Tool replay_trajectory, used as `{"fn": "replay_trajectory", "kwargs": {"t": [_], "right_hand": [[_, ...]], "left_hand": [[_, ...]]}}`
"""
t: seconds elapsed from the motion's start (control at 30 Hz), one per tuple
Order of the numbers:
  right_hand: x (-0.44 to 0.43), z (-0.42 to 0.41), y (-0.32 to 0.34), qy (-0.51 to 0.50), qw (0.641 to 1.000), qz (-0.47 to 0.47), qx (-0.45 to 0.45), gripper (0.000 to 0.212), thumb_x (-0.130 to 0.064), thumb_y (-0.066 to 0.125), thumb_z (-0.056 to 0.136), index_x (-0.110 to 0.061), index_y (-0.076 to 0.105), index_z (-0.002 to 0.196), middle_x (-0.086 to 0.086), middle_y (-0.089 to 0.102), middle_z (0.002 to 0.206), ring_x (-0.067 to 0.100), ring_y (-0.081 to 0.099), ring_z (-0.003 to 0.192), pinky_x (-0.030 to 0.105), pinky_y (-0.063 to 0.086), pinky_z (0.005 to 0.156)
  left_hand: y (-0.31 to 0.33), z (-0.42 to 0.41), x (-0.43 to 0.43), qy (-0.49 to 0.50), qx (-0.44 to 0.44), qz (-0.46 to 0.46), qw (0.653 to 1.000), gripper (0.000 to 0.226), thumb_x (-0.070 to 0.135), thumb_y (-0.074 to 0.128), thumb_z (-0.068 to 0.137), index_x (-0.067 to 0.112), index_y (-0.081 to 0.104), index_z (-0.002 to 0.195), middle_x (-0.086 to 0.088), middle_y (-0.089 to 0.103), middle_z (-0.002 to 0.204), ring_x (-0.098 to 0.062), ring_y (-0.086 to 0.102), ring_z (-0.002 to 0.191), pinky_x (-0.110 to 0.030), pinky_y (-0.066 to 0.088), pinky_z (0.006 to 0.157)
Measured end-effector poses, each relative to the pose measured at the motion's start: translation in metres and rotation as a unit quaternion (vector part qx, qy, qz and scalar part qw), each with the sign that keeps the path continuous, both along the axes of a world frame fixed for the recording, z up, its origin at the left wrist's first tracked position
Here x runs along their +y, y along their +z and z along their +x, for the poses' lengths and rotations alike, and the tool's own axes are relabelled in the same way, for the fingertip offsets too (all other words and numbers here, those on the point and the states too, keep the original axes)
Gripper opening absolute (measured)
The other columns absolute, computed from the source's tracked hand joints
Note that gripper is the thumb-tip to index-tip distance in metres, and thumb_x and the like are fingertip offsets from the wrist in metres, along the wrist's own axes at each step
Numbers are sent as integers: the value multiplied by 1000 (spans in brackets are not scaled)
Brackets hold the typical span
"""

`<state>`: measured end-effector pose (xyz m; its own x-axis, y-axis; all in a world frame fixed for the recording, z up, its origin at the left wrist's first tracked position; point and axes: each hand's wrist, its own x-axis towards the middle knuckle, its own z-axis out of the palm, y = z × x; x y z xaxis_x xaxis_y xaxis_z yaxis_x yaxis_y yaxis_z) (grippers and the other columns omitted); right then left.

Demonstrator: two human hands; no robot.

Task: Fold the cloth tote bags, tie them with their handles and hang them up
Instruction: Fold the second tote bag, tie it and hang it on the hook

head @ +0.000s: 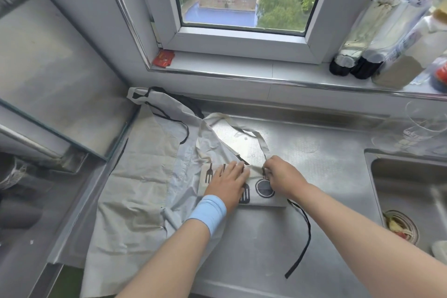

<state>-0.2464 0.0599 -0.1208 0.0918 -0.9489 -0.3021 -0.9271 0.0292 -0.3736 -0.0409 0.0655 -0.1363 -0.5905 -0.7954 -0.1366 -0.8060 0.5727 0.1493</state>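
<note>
A folded cream tote bag (262, 197) printed with dark kitchen utensils lies on the steel counter (314, 176). My left hand (228, 182) lies flat on its left half, fingers straight, pressing it down. At the bag's top edge my right hand (281, 175) pinches the cloth where a pale handle (262, 143) loops away toward the window. A black strap (302, 239) trails from under the bag toward the counter's front edge. More pale cloth bags (135, 189) with black handles lie spread out flat to the left.
A sink (411, 191) with food scraps in its drain sits at the right. Bottles (377, 55) and a red packet (164, 58) stand on the window sill. A glass-fronted hood or cabinet (48, 80) juts out at the left. Clear glassware (425, 123) stands behind the sink.
</note>
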Motion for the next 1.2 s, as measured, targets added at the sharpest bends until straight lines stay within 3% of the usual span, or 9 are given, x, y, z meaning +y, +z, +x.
{"fn": "replay_trajectory", "kwargs": {"t": [0.13,0.33,0.47,0.53,0.7,0.8,0.9,1.0,1.2], "right_hand": [[8,14,-6,72,985,-113,109,56,-3,61,73,-14,55,127,10,52,135,34,51,122,43,45,94],[29,30,-41,123,986,-78,86,60,-40,31,98,-13,35,151,10,34,158,27,34,145,41,16,118],[30,18,-43,124,988,-33,90,67,-53,6,97,-25,-1,157,-2,-11,163,17,-9,152,35,-9,120],[32,14,-45,127,987,-47,81,65,-51,1,94,-29,-10,155,-4,-20,161,15,-17,150,34,-13,120],[34,15,-39,146,981,-101,77,51,-36,37,102,-29,32,152,13,12,164,30,12,151,43,12,121],[35,17,-32,177,967,-166,83,43,-19,68,84,-28,58,125,7,51,132,29,49,113,41,43,92],[43,15,-21,195,965,-155,80,43,-44,56,87,-29,56,127,1,51,116,25,46,99,41,45,85],[45,13,-9,212,964,-112,116,63,-64,51,77,-25,54,127,1,52,119,25,48,103,39,45,86],[31,19,11,224,961,-60,152,30,-33,46,86,-14,62,104,5,62,110,31,58,103,37,47,75]], "left_hand": [[-18,-6,-2,15,-64,42,997,60,37,29,100,20,12,155,-2,2,164,-22,2,150,-45,4,119],[-27,8,-7,-15,-68,27,997,72,46,7,88,19,14,155,-2,2,163,-21,2,150,-41,1,120],[-29,39,-15,28,-60,21,998,59,35,31,89,14,46,143,-7,39,152,-23,42,137,-40,31,115],[-30,50,-14,27,-76,34,996,58,35,34,87,11,55,136,-9,49,145,-25,50,132,-41,28,111],[-14,42,-11,28,-57,-23,998,43,25,53,78,20,63,120,-6,56,135,-30,53,123,-43,41,102],[-3,34,-9,17,-28,-48,998,30,15,41,80,25,61,100,-4,55,113,-30,56,104,-39,40,86],[1,40,-6,38,-59,10,997,27,34,46,87,25,52,113,-1,45,121,-28,42,113,-37,36,90],[1,54,-5,17,-39,49,998,65,67,50,66,27,47,117,4,41,121,-22,38,110,-35,39,95],[8,65,-11,34,29,78,996,32,38,59,85,22,62,114,-1,53,118,-22,47,116,-32,44,93]]}}
